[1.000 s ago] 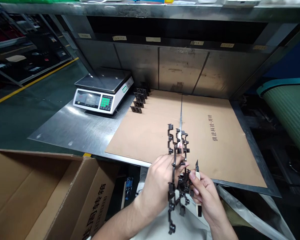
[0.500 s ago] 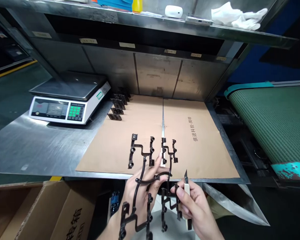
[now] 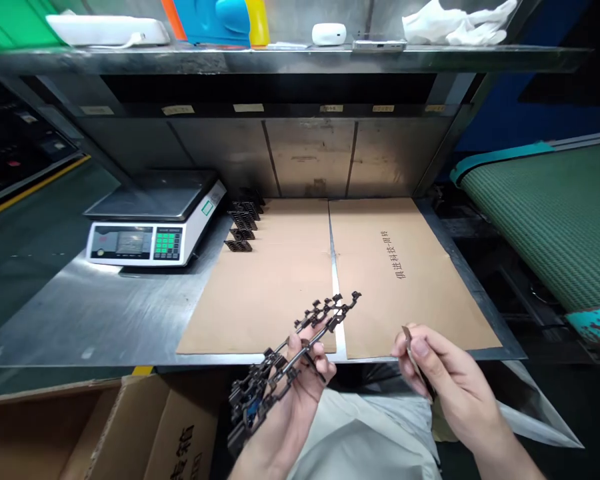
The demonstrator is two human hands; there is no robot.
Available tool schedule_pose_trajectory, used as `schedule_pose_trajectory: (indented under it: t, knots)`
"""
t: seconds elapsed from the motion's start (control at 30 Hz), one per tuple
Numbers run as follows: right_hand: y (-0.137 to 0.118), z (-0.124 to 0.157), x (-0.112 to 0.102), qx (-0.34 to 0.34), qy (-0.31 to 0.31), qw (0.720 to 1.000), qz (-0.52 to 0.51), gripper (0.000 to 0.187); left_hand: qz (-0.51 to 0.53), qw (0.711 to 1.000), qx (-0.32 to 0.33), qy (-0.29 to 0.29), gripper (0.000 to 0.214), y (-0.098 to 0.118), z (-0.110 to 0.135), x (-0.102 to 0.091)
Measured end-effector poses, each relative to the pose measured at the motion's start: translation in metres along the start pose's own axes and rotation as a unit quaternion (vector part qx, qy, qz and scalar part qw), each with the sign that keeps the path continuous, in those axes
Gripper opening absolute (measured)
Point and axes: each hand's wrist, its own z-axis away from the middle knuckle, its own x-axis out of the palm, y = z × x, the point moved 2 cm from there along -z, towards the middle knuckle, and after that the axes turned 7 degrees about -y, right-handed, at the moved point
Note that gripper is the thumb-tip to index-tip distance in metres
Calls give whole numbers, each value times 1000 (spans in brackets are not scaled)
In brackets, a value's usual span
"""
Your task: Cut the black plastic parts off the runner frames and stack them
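Near the front edge of the bench, my left hand [image 3: 300, 393] is closed round a dark plastic moulding frame [image 3: 307, 348], a branched runner with small clip-like parts at its ends. The frame is tilted and seen nearly edge-on, its far end over the cardboard sheets [image 3: 275, 287]. To the right and apart from it, my right hand [image 3: 443, 373] grips a craft knife [image 3: 414, 357] between thumb and fingers, with the blade end pointing up. Part of the knife's handle is hidden by the fingers. Several dark plastic parts [image 3: 243, 227] stand in a row at the cardboard's left edge.
A weighing scale [image 3: 135, 243] stands on the bench at left. A metal shelf [image 3: 290, 61] runs across the back, carrying white gloves [image 3: 455, 23]. At right is a green conveyor belt [image 3: 545, 200]. An open cardboard box [image 3: 145, 427] sits below the bench at lower left.
The moulding frame has turned from facing me to nearly edge-on and tilted. My right hand, with the craft knife, has moved right, away from the frame. The view has shifted somewhat.
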Motion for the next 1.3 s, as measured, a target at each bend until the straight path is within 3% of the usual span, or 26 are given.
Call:
schedule_pose_trajectory:
  t: [0.1, 0.2, 0.33, 0.47, 0.83, 1.03, 1.2, 1.3]
  knots:
    - [1, 1, 7, 7, 5, 1000, -12, 43, 103, 993, -47, 11, 22, 2, 3, 3]
    - [5, 2, 12, 10, 19, 1000, -18, 43, 134, 989, -55, 13, 20, 3, 7, 4]
    - [8, 3, 13, 15, 31, 999, -23, 42, 107, 993, -36, -16, 14, 3, 9, 3]
    - [11, 4, 12, 15, 44, 999, -26, 43, 59, 997, -17, -42, 21, 3, 11, 2]
    - [18, 4, 10, 20, 46, 998, -24, 44, 6, 999, -9, -32, 31, 4, 14, 7]
    - [22, 2, 11, 27, 35, 999, -23, 43, -17, 998, 0, -61, 31, 5, 14, 2]
    - [23, 3, 10, 36, 28, 999, -25, 43, -122, 992, 22, -30, 48, 4, 12, 3]
    - [14, 3, 1, 10, 22, 999, 40, 43, -262, 962, 78, 15, 54, 5, 17, 7]
